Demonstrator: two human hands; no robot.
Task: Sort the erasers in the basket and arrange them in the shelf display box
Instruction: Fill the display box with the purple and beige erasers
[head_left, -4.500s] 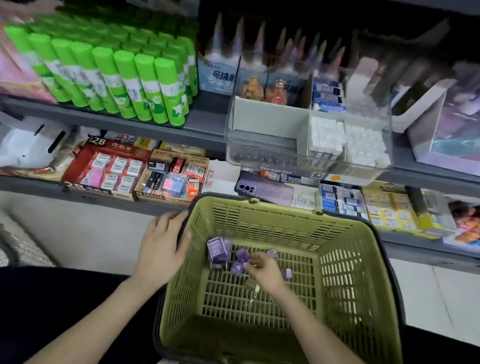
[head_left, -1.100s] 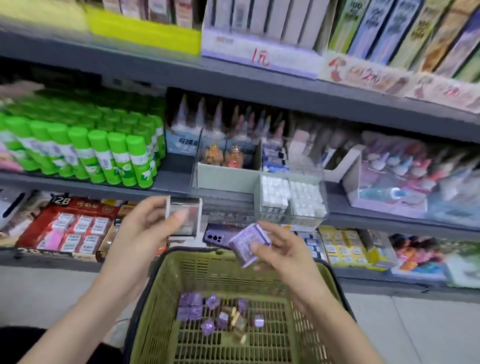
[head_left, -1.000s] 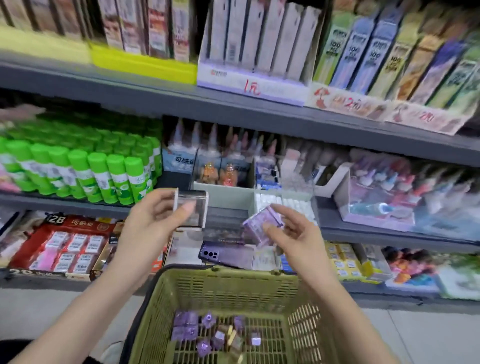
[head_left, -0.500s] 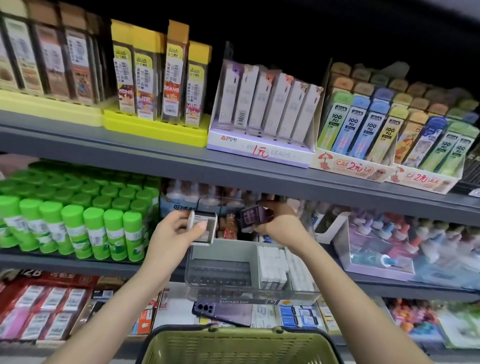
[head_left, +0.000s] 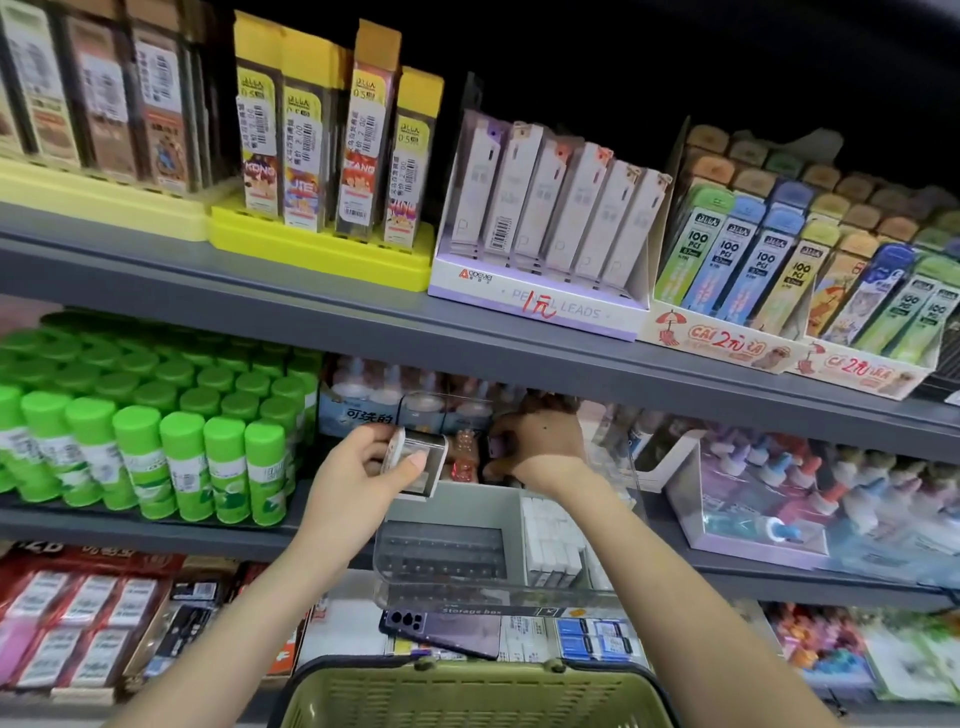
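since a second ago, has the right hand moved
Yes: the right hand has gone from in front of the clear storage box to over its rear section.

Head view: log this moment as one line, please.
left hand: holds small clear case | right hand: grips purple eraser pack at rear of display box | basket: below hands

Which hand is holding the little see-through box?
The left hand holds the see-through box, thumb on its front. The right hand reaches further back, gripping a purple item.
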